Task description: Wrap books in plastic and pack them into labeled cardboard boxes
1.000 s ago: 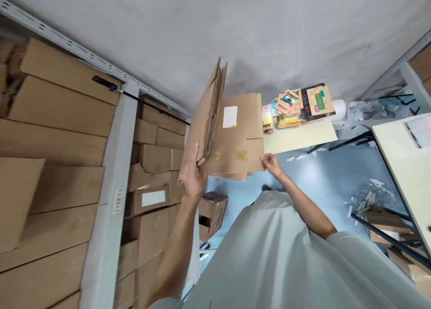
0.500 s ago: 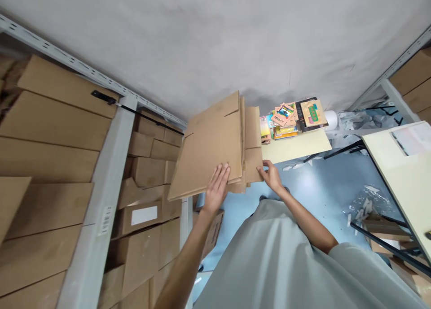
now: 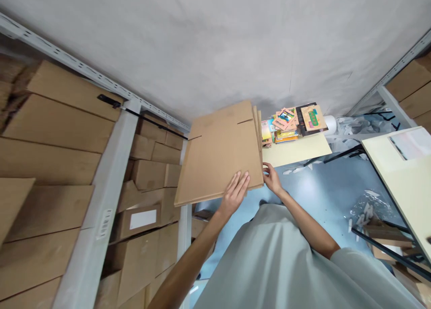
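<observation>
A stack of flattened cardboard boxes (image 3: pixel 220 152) lies in front of me, the top one showing slits between its flaps. My left hand (image 3: pixel 235 192) rests on the top one near its front edge, fingers stretched out and lying flat. At the front right corner, my right hand (image 3: pixel 271 178) has its fingers curled at the edge of the stack and grips the cardboard there; the fingertips are partly hidden. Most of the lower flattened boxes are covered by the top one, with only thin edges showing at the right.
Cream table (image 3: pixel 296 150) right of the stack carries colourful packets (image 3: pixel 284 123) and a wooden puzzle board (image 3: pixel 313 117). Shelving with a grey post (image 3: pixel 111 183) and cardboard cartons (image 3: pixel 54 210) stands at left. Another cream table (image 3: pixel 400 165) is at right, beside plastic wrap (image 3: pixel 372 206).
The upper flattened boxes have slid right with my left hand, covering the one that stuck out at the right. My right hand has stayed near the right edge.
</observation>
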Motion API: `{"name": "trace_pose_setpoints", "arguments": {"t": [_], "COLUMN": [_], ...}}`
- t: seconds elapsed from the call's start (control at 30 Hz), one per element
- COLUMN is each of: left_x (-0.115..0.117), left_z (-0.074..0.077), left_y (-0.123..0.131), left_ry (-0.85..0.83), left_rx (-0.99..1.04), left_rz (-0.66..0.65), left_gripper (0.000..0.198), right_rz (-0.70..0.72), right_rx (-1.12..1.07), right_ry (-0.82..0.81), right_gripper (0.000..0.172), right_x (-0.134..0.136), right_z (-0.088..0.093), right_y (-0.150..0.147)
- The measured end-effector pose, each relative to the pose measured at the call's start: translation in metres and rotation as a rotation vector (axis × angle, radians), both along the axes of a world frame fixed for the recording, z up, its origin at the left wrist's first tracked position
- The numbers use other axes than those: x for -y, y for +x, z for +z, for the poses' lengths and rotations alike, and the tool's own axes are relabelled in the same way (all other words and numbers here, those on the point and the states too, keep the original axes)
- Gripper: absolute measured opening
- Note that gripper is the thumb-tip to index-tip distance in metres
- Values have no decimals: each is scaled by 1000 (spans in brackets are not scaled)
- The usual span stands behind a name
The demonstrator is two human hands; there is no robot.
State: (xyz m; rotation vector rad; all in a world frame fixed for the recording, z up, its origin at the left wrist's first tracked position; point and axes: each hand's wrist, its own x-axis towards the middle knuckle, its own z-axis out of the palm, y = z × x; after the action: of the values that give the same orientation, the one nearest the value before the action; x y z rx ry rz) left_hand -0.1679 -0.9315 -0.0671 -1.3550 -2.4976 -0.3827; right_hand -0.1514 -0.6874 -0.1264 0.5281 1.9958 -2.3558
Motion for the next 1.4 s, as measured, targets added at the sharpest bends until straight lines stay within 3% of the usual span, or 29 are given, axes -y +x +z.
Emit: {"name": "trace_pose_setpoints", "arguments": {"t": [0.27,0.43,0.6,0.7,0.87,1.0,1.1,1.27,1.4], "left_x": [-5,2,6,7,22,38,44,45,38], "left_z": [-16,-11,-4,13,62,97,108,100,84], "left_y": [11,5,-7,-15,-30,-41,-45,-43,-37], "left_ry": [-51,-128,-103,-51,104,191,242,273,141], "left_rx": [-3,58,22,1,68,95,98,121,136], "left_rz": [9,36,-3,-11,107,267,324,322,159], "left_gripper": [85,97,93,94,105,97,86,88,108], "right_rz": [6,30,18,-1,3,-30,-30,31,86], "right_rx": [24,-8,61,94,111,132,141,161,61], "right_ry": [-106,-146,-186,-214,-241,-227,-220,-295,-343], "right_gripper": [62,67,70,77,96,94,86,67,64], "right_x": [1,11,22,26,28,25,20,15,22], "right_z": [-5,6,14,9,-11,-24,-26,-16,2], "right_y": [7,10,12,11,11,9,2,-16,-15]}}
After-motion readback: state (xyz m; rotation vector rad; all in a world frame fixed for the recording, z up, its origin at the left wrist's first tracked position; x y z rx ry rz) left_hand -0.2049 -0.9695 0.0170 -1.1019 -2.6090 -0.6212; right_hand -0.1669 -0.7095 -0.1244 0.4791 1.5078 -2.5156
